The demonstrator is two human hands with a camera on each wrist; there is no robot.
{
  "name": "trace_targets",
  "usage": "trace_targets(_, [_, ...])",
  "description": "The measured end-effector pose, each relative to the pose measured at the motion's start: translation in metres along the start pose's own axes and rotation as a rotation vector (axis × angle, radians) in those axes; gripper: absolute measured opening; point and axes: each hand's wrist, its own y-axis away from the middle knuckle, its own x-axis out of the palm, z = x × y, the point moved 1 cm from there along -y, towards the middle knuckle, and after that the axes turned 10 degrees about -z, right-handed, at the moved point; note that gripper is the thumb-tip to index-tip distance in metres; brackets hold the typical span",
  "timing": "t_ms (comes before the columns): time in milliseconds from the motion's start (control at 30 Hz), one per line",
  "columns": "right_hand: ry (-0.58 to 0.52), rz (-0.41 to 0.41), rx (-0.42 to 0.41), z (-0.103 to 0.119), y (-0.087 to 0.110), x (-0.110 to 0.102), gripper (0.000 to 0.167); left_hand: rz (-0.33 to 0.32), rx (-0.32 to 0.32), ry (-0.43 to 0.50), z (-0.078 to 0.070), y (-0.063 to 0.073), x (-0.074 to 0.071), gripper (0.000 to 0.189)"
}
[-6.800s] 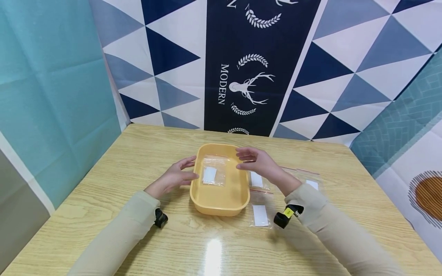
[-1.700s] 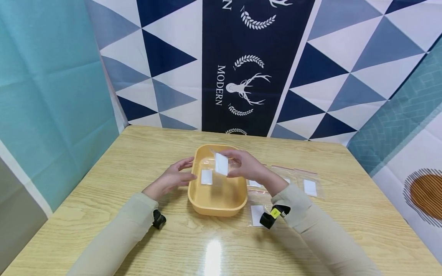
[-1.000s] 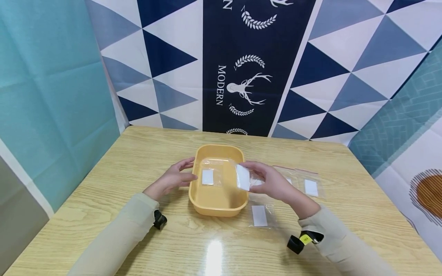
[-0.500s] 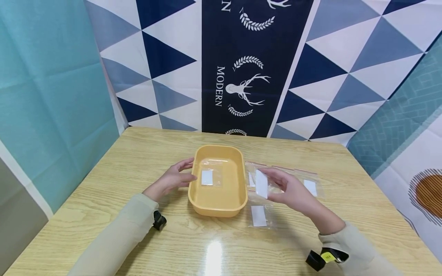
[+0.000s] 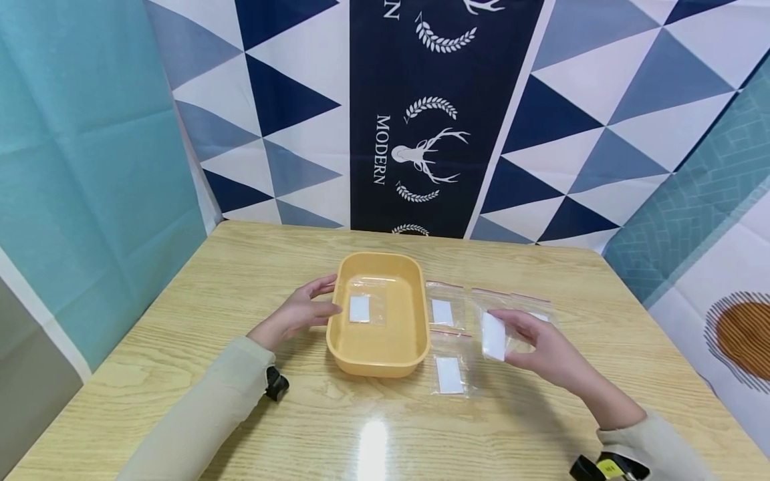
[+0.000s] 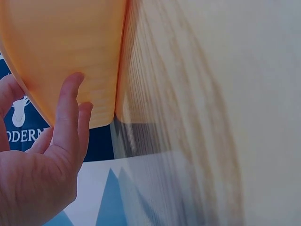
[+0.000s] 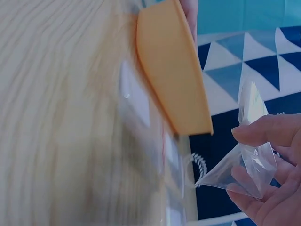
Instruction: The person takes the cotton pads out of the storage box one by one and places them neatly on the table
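Note:
My right hand [image 5: 544, 344] pinches a clear zip bag with a white card [image 5: 494, 336] in it, over the table right of the yellow bin [image 5: 379, 368]. In the right wrist view the thumb presses the bag [image 7: 254, 162], its clear plastic folded and hanging between the fingers. My left hand [image 5: 301, 312] rests by the bin's left side, with loosely extended fingers [image 6: 70, 108] against its outer wall in the left wrist view. Inside the bin lies another zip bag with a white card [image 5: 359, 309].
Several more card-filled zip bags lie right of the bin: one beside it [image 5: 442, 312], one nearer me [image 5: 449, 375], others partly behind my right hand, such as the far right bag [image 5: 544, 308]. A patterned cloth [image 5: 301, 120] hangs behind the wooden table [image 5: 271, 247].
The right hand has carried the held zip bag from above the bin to the right, over the other bags. Earliest, it was empty at the bin's right rim. The left hand has stayed put.

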Motion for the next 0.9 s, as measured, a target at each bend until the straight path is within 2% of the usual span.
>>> trace_targets(133, [0.020,0.014,-0.010,-0.011,0.006,-0.004,0.061,0.004,0.001,0.006,0.000,0.001,-0.001,0.075])
trace_targets(400, [0.185,0.009,-0.084,-0.028,0.021,-0.008,0.064,0.006,0.003,0.003,-0.001,0.001,-0.002,0.075])
trace_targets(667, [0.191,0.100,-0.048,-0.039,0.028,-0.001,0.066,0.012,0.003,-0.001,0.001,-0.001,-0.003,0.075])
trace_targets(900, [0.223,0.199,-0.059,-0.045,0.032,0.005,0.066,0.012,0.000,0.006,0.001,-0.001,-0.002,0.076])
